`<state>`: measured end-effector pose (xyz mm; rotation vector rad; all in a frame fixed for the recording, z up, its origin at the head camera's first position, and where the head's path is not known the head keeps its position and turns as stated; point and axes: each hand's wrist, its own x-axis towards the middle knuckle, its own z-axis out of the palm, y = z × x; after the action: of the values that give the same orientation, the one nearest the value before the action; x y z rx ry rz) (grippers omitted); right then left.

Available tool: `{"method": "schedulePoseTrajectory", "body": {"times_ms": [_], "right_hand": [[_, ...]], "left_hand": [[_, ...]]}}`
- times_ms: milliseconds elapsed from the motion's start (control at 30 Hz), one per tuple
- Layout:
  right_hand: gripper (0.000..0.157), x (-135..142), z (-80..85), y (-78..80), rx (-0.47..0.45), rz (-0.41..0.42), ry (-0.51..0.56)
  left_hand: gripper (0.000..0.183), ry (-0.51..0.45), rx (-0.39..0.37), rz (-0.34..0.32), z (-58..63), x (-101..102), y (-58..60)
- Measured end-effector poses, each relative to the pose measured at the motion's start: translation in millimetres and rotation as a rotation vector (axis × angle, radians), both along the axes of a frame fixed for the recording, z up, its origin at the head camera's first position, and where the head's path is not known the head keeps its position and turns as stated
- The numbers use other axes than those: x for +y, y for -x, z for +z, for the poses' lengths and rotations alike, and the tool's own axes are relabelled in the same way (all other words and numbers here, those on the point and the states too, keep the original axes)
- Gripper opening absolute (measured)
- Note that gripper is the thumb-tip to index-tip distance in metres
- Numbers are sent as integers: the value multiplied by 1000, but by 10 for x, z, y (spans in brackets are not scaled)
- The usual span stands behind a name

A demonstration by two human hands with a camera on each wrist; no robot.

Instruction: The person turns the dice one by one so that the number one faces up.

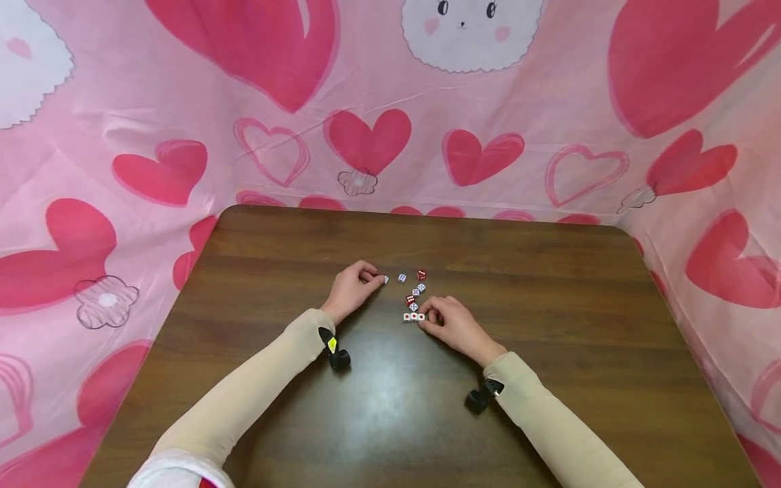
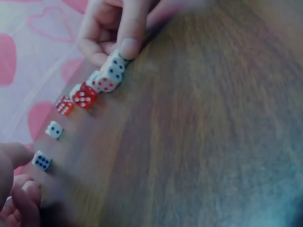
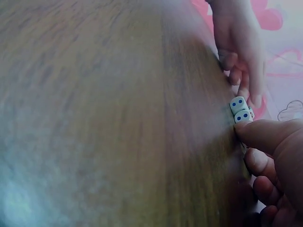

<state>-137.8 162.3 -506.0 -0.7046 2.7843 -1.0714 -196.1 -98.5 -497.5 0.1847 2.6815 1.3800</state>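
My left hand (image 1: 354, 288) is at the far end of a loose line of small dice, its fingertips on a white die (image 2: 41, 161) with blue pips. My right hand (image 1: 454, 327) holds the right end of a short row of white dice (image 1: 413, 316) that show red spots on top, thumb against the end die (image 3: 242, 116). Beyond that row, a white die (image 1: 413, 307) and a red die (image 1: 410, 299) stand close together, followed by two more white dice (image 1: 421, 287). Another red die (image 1: 422, 274) and a separate white die (image 1: 402, 278) lie farther back.
The dice lie on a dark brown wooden table (image 1: 549, 291) with rounded far corners. A pink cloth (image 1: 415, 95) printed with hearts hangs behind and beside it. Black wrist cameras (image 1: 339, 360) are strapped over the pale sleeves (image 1: 262, 379).
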Motion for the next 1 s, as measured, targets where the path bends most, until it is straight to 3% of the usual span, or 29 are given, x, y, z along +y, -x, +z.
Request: {"method": "schedulePoseTrajectory", "body": {"times_ms": [233, 1000], "right_hand": [[16, -12, 0, 2, 5, -3, 1], [15, -2, -19, -3, 9, 0, -27]], "left_hand": [[29, 128, 7, -3, 44, 68, -3], [21, 133, 36, -55, -27, 46, -14]]}}
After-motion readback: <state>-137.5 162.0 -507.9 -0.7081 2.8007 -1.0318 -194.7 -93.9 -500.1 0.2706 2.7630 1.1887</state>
